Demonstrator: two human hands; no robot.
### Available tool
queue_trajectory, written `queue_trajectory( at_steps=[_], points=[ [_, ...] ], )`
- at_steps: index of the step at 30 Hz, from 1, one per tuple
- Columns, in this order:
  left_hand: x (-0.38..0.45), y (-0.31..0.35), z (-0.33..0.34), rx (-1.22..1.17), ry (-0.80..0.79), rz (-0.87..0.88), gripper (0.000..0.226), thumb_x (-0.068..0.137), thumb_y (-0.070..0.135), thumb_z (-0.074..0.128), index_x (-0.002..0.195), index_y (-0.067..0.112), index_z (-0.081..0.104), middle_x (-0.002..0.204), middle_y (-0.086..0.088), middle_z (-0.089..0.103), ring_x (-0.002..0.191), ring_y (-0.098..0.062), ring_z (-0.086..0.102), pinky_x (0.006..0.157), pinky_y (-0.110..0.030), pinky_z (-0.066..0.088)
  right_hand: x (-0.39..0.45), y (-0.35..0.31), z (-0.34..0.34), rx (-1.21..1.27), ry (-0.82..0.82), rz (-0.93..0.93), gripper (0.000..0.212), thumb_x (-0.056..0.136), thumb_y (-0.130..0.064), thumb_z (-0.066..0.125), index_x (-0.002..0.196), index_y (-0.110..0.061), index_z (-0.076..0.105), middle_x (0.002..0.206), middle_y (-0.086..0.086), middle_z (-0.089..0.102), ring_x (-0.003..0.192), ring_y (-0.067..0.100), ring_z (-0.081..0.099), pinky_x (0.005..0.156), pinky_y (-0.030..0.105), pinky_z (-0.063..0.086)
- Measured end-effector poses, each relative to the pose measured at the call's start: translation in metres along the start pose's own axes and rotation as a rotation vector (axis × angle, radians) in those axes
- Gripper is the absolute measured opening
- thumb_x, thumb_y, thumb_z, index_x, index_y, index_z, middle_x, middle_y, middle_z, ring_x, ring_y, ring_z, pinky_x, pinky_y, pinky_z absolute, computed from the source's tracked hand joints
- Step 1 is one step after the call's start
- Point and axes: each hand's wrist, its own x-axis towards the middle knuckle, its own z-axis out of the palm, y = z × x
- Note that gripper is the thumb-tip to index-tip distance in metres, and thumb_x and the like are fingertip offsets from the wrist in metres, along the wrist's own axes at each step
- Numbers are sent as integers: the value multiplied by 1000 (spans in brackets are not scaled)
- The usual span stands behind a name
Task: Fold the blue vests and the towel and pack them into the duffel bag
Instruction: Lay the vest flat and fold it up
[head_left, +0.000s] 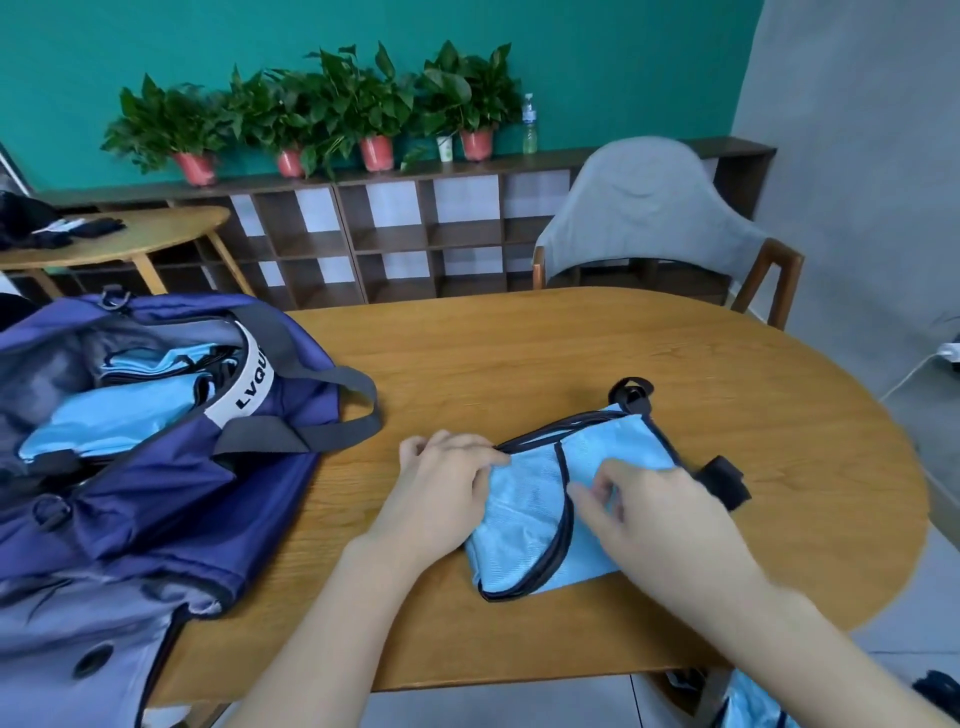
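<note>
A light blue vest with black trim (524, 525) lies folded into a small packet on the wooden table (571, 353). My left hand (441, 493) rests on the packet's left edge, fingers curled over the fabric at its top corner. My right hand (660, 514) lies on the right half, fingertips pinching the fabric near the middle seam. A black strap end (724, 480) sticks out at the right and a black buckle (631, 392) at the top. The purple duffel bag (171, 493) stands open at the left with folded blue vests (114, 410) inside.
A grey chair (649, 218) stands behind the table. A low shelf (389, 234) with potted plants (311, 114) lines the green wall. A second small table (119, 239) is at the far left. More blue fabric (753, 706) hangs below the table's near edge.
</note>
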Motion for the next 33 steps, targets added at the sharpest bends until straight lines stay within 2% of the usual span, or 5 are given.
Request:
queue_trajectory(
  at_steps=[5, 9, 14, 24, 33],
  points=[
    [-22, 0, -11, -36, 71, 51, 13, 93, 36, 63, 94, 39, 76, 79, 20, 59, 84, 0, 53, 106, -34, 21, 12, 33, 5, 2, -8, -10, 33, 87, -66, 46, 86, -35, 58, 81, -12, 62, 91, 14, 58, 78, 36, 51],
    [-41, 6, -9, -198, 19, 83, 16, 87, 52, 71, 97, 40, 77, 70, 15, 54, 79, -4, 52, 98, -26, 25, 25, 59, -3, 109, -89, -46, 49, 96, -58, 48, 134, -30, 61, 133, -15, 61, 143, 12, 37, 114, 37, 34],
    [-49, 5, -9, -158, 83, 166, 26, 90, 49, 69, 113, 39, 75, 98, 22, 50, 102, -6, 47, 97, -25, 33, 7, 56, -3, 346, -10, -324, 42, 86, -63, 63, 115, -35, 73, 127, -25, 61, 132, -8, 43, 108, 6, 25],
    [-51, 13, 2, -123, 2, 215, 60, 82, 80, 54, 117, 35, 73, 116, 26, 63, 121, 5, 46, 103, -34, 41, -3, 43, 18, 295, -4, -476, 30, 92, -58, 56, 92, -33, 73, 100, -27, 67, 104, -3, 59, 99, 23, 41],
    [-36, 32, -4, -264, 286, 148, 10, 96, 30, 67, 104, 27, 71, 103, 19, 69, 101, 11, 49, 94, -6, 31, -7, 47, 4, 227, -51, -310, 46, 83, -51, 74, 122, -43, 52, 130, -31, 46, 125, -6, 43, 104, 19, 39]
  ],
)
